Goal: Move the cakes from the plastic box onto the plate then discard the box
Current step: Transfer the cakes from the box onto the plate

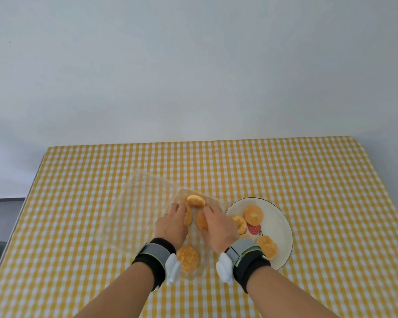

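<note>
Both hands reach palm-down into the clear plastic box on the checked table: left hand fingers closed on a cake, right hand fingers closed on another cake. Box holds four cakes, counting one far and one near. Plate, just right of the box, holds at least three cakes.

The clear plastic box lies open at the frame's lower centre, lid flapped out to the upper left. Four round golden cakes sit in it — one nearest the bottom. Just right, a white plate with a strawberry print holds four cakes.
</note>
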Available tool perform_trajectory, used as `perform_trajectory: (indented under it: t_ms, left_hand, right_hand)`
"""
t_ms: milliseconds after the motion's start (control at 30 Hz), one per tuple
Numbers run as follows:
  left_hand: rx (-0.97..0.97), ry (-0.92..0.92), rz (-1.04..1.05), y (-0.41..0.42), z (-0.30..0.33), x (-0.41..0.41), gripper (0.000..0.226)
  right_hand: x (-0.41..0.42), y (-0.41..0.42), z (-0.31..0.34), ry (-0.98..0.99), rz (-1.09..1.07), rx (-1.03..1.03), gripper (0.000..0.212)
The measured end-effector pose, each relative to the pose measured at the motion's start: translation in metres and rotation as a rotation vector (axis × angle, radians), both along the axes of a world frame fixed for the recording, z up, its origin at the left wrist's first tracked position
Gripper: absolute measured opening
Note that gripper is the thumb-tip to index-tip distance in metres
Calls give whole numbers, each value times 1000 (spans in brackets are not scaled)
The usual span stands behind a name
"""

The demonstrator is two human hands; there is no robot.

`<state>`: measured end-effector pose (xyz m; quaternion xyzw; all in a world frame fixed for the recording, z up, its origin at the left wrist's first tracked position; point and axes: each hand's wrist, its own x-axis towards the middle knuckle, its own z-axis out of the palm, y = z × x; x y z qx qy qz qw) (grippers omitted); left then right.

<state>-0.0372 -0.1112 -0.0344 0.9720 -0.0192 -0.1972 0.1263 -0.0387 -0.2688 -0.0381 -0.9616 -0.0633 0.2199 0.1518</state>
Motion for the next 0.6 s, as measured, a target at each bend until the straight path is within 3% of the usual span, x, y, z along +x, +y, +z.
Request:
perform_trajectory:
  t_ms: [233,400,600]
  left_hand:
    - [-135,-86,58,-7,14,-13,43]
    - [-262,-116,-47,-50,29,-23,42]
    - [-387,50,-253,-115,32,-23,43]
  right_hand:
    - [-20,-23,17,-198,-121,251,33]
    - [-40,-73,28,-248,-322,301,37]
    - [-55,-140,23,-182,-541,285,49]
